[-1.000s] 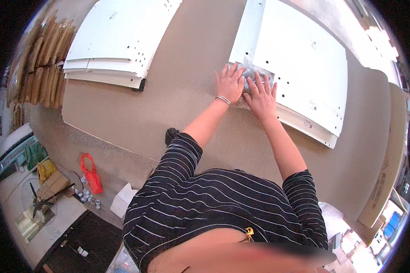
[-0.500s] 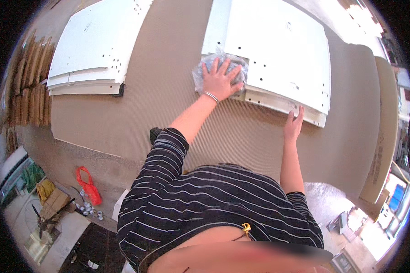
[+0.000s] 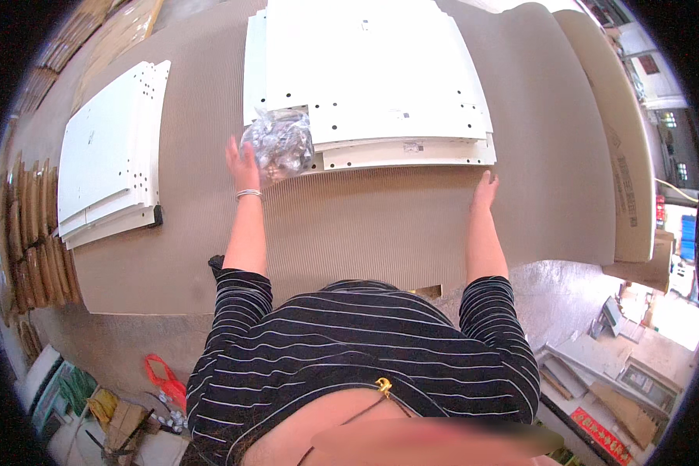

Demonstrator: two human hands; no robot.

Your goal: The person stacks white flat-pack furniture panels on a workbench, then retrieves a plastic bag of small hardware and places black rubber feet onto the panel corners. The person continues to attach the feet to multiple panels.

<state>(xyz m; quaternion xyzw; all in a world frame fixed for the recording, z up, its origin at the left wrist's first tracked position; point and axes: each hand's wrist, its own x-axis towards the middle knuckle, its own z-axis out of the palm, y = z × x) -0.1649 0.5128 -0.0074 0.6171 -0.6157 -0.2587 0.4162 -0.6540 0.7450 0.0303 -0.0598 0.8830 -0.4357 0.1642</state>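
A stack of white panels (image 3: 373,78) with dark drilled holes lies on the brown corrugated cardboard sheet. At its near left corner sits a clear plastic bag (image 3: 281,144) of small parts, which look like metal hardware. My left hand (image 3: 245,167) is beside the bag's left side with fingers spread; it seems to touch the plastic. Close to the stack's near right corner is my right hand (image 3: 485,191), fingers extended and holding nothing that shows. Whether it touches the panel edge I cannot tell.
A second white panel stack (image 3: 113,151) lies to the left on the cardboard sheet (image 3: 349,225). Bundled brown cardboard (image 3: 35,225) stands at the far left edge. Folded cardboard (image 3: 621,155) rises along the right. A red bag (image 3: 165,379) is on the floor at lower left.
My left hand has moved from on top of the plastic bag to its left side. The right hand has shifted along the front edge to the near right corner. The whole view has turned.
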